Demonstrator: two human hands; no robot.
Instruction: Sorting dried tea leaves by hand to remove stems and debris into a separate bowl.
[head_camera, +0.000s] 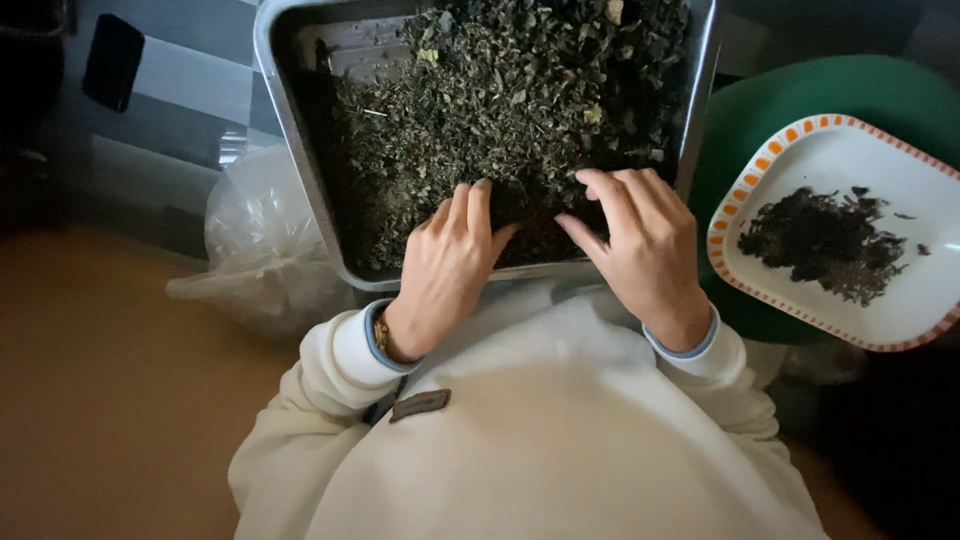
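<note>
Cream sleeves (520, 440) fill the near edge, and from them both hands reach into the near end of a metal tray (285, 110) heaped with dried leaves (500, 90). Left of the tray lies a clear plastic bag (260, 230); the left hand (445, 265) rests loosely curled, fingers down in the leaves, and the right hand (640, 245) spreads open, fingertips pressing them, gripping nothing. Further right, an orange-rimmed white plate (880, 160) on a green seat (800, 90) holds a small dark pile (825, 240).

tray walls: the metal tray (300, 130) has raised rims around the dried leaves (510, 90).
left side: a clear plastic bag (262, 235) lies against the tray.
right side: a white plate (850, 150) stands close, narrow gap between.
</note>
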